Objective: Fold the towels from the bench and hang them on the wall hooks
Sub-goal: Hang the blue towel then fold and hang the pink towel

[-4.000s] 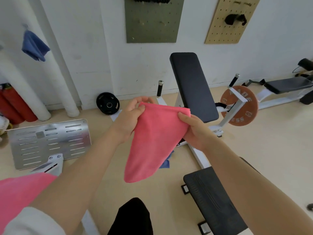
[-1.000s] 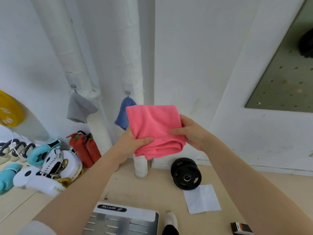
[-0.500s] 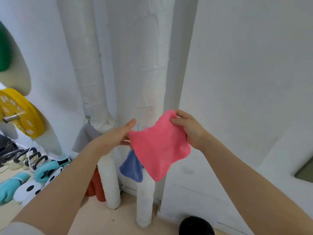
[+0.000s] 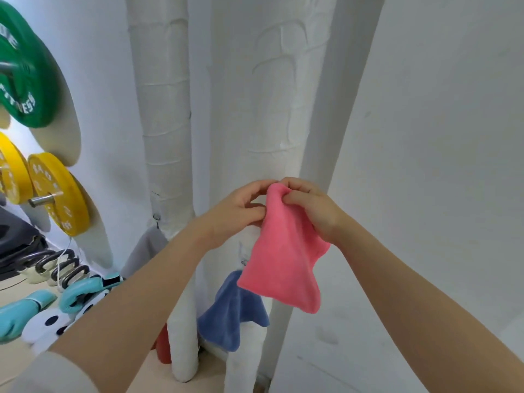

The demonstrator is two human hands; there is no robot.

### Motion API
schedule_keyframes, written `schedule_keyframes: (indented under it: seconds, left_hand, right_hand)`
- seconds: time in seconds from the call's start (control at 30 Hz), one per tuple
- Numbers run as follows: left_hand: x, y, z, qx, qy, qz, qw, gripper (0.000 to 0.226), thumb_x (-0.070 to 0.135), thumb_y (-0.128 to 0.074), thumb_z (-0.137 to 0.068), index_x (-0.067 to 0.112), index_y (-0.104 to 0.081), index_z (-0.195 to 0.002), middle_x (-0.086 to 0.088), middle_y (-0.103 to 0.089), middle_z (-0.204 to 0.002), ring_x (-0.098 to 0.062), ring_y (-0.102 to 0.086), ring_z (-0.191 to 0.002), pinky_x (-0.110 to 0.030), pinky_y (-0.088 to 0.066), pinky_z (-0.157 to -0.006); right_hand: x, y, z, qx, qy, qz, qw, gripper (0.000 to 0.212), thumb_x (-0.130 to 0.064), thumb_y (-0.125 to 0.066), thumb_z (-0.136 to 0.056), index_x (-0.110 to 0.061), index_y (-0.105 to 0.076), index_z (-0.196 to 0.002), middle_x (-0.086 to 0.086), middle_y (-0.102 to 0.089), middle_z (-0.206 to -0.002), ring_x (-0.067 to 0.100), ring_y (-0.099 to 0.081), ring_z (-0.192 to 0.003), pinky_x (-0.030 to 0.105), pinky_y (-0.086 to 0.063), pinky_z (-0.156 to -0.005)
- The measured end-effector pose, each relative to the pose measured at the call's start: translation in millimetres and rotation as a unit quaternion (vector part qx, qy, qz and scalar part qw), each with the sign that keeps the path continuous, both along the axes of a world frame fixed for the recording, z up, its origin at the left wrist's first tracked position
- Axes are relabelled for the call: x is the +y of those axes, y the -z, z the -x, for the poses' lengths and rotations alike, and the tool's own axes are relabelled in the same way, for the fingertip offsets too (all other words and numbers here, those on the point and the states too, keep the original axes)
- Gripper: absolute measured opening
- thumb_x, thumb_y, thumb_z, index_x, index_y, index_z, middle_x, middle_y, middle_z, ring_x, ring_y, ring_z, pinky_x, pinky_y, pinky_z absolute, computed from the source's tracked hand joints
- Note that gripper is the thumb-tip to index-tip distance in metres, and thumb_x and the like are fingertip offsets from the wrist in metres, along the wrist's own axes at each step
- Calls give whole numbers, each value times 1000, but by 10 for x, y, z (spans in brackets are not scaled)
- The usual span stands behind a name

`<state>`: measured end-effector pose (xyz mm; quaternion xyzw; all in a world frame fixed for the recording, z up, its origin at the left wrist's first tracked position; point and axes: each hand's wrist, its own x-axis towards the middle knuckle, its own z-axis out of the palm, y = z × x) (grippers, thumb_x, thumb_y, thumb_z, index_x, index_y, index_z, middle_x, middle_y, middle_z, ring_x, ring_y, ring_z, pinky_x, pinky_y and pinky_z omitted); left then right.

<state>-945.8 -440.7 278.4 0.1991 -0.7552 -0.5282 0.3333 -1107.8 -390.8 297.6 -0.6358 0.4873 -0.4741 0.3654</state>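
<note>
A folded pink towel (image 4: 283, 262) hangs from its top corner, pinched between my left hand (image 4: 241, 211) and my right hand (image 4: 312, 211), close in front of the white wrapped pipes. Below it a blue towel (image 4: 229, 316) hangs from a small metal hook (image 4: 243, 260) on the right pipe. A grey towel (image 4: 144, 251) hangs from another hook (image 4: 156, 217) on the left pipe, partly hidden by my left forearm. The bench is out of view.
Two white wrapped pipes (image 4: 167, 137) run floor to ceiling beside a white wall (image 4: 425, 165). Green (image 4: 25, 75) and yellow (image 4: 56, 191) weight plates hang at the left. Boxing gloves (image 4: 25, 310) and a red cylinder (image 4: 162, 347) lie low on the floor.
My left hand has closed on the pink towel's top corner beside my right hand. The towel is now bunched at the top and raised higher against the pipe; the view has tilted upward.
</note>
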Motion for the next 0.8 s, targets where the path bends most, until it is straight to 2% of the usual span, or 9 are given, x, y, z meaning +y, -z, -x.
schedule_keyframes:
  seconds: [0.07, 0.13, 0.2, 0.27, 0.33, 0.4, 0.5, 0.63, 0.8]
  left_hand:
    - [-27, 48, -59, 22, 12, -24, 999, 54, -10, -44, -87, 19, -48, -131, 0, -57, -128, -13, -62, -97, -28, -53, -85]
    - [-44, 54, -106, 41, 20, -39, 998, 51, -9, -45, -88, 20, -51, -129, 3, -61, -122, -10, -63, -94, -25, -54, -81]
    - [-74, -15, -158, 71, 22, -53, 996, 44, -5, -48, -90, 24, -56, -121, 8, -63, -117, -5, -64, -90, -21, -53, -77]
    - [-120, -170, -233, 92, 19, -44, 995, 36, 1, -51, -91, 26, -59, -116, 9, -63, -118, -6, -64, -90, -24, -54, -79]
    - [-178, -389, -312, 95, 15, -9, 995, 30, 4, -52, -91, 19, -59, -116, 6, -64, -113, -8, -63, -82, -24, -54, -71]
    - [-242, -658, -404, 94, 3, 26, 995, 22, 2, -50, -91, 14, -59, -108, 2, -64, -92, -2, -57, -60, -15, -45, -52]
    - [-363, -1147, -542, 63, 2, 95, 993, 14, 3, -52, -91, 16, -58, -89, -2, -52, -63, -4, -44, -43, -14, -35, -41]
    - [-464, -1851, -636, 71, 2, 172, 983, 8, 10, -51, -93, 12, -57, -88, 2, -50, -58, -3, -46, -41, -15, -36, -41]
    - [-596, -2501, -474, 88, -53, 256, 961, 16, 11, -49, -94, 18, -55, -81, 3, -50, -58, -2, -47, -38, -14, -36, -40]
  right_hand:
    - [-13, 27, -93, 5, 11, 12, 1000, 10, -15, -55, -88, -13, -60, -80, -11, -64, -76, 7, -57, -73, 22, -45, -73]
    - [-26, 42, -198, 2, 26, 24, 999, 15, -18, -55, -91, -18, -63, -79, -13, -66, -78, 7, -59, -76, 25, -46, -78]
    - [-45, -8, -303, -27, 47, 34, 998, 15, -20, -58, -90, -23, -67, -78, -8, -67, -79, 13, -59, -79, 32, -47, -82]
    - [-82, -152, -410, -43, 75, 55, 995, 13, -23, -60, -88, -26, -69, -79, -5, -67, -82, 16, -59, -83, 40, -47, -88]
    - [-118, -356, -527, -30, 116, 98, 988, 10, -26, -63, -85, -28, -70, -79, -3, -66, -91, 16, -60, -87, 40, -47, -91]
    - [-129, -623, -650, -1, 163, 152, 975, 10, -22, -62, -86, -27, -68, -80, 0, -62, -99, 13, -59, -90, 33, -47, -89]
    - [-110, -1067, -781, 68, 184, 201, 960, 13, -14, -54, -92, -21, -60, -82, -1, -59, -86, 11, -54, -81, 27, -45, -79]
    - [-108, -1695, -810, 134, 209, 223, 943, 13, -18, -50, -94, -19, -55, -82, -4, -56, -78, 10, -49, -73, 25, -41, -69]
    - [-241, -2405, -703, 191, 253, 271, 909, 19, -19, -54, -92, -22, -56, -73, -8, -52, -71, 7, -46, -68, 24, -38, -68]
